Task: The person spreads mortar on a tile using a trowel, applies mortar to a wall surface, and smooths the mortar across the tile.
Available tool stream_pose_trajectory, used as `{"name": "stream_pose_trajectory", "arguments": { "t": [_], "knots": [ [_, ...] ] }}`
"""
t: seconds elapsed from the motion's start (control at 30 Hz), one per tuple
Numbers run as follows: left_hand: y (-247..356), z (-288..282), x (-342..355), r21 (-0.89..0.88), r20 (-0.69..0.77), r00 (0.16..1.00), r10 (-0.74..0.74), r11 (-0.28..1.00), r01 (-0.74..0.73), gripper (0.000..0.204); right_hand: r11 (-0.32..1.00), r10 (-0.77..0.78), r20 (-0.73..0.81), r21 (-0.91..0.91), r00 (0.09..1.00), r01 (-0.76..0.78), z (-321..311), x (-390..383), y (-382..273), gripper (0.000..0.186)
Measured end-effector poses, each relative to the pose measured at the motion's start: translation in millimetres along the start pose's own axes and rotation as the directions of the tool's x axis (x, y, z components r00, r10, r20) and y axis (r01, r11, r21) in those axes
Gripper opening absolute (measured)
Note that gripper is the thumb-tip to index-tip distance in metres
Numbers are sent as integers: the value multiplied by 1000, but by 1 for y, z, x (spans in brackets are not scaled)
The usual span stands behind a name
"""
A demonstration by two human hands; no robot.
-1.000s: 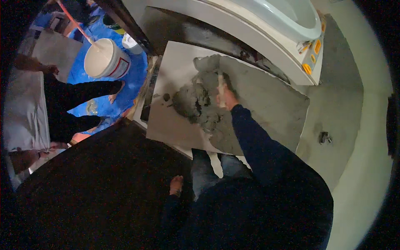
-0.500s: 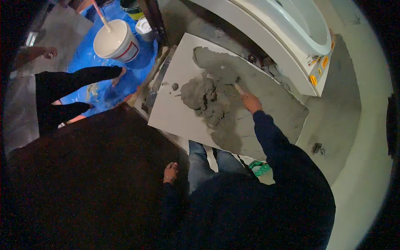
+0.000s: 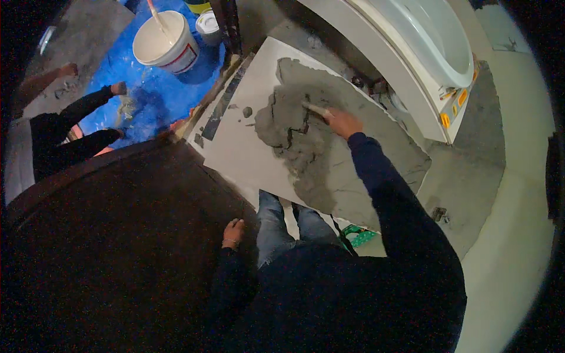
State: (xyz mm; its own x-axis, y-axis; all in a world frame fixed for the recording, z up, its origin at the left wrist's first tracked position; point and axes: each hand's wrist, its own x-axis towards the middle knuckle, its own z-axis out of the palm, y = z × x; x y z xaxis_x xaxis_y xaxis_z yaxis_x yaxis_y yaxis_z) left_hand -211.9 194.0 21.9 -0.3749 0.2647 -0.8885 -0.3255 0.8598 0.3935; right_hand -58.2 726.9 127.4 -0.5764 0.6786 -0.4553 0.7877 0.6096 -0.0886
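My right hand [image 3: 344, 122] is closed around the pale handle of a trowel [image 3: 318, 110]. Its blade is mostly lost in the wet grey mortar [image 3: 276, 126]. The mortar is heaped near the middle of a white tile-like slab [image 3: 232, 156] and lies in a thinner, smoother coat over the slab's right side. A small blob of mortar [image 3: 247, 112] sits apart on the bare left part. Low on the left, my left hand [image 3: 233, 233] rests by the dark surface with its fingers extended, holding nothing.
A white basin [image 3: 438, 44] on a curved counter [image 3: 376, 56] overhangs the far right, with a yellow spirit level [image 3: 453, 109] at its corner. A bucket [image 3: 168, 44] and a tub [image 3: 207, 23] stand on blue sheeting [image 3: 156, 103]. Another person [image 3: 44, 138] works at the left.
My right hand has moved the trowel left and slightly away, into the heap, which looks flatter at the top. My left hand holds nothing still. The other person's hands have drawn back left.
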Motion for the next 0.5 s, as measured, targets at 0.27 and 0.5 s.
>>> {"name": "stream_pose_trajectory", "arguments": {
  "t": [0.27, 0.5],
  "knots": [
    [-27, -9, 13, 237, 8, 993, 114, 965, -113, 55, 586, 347, 22, 775, 938, -235, 94, -49, 5, 42],
    [-14, 13, 12, 203, 59, 991, 117, 971, -127, 42, -653, 176, 522, 696, 835, -298, 75, -2, -121, 46]
  ]
}}
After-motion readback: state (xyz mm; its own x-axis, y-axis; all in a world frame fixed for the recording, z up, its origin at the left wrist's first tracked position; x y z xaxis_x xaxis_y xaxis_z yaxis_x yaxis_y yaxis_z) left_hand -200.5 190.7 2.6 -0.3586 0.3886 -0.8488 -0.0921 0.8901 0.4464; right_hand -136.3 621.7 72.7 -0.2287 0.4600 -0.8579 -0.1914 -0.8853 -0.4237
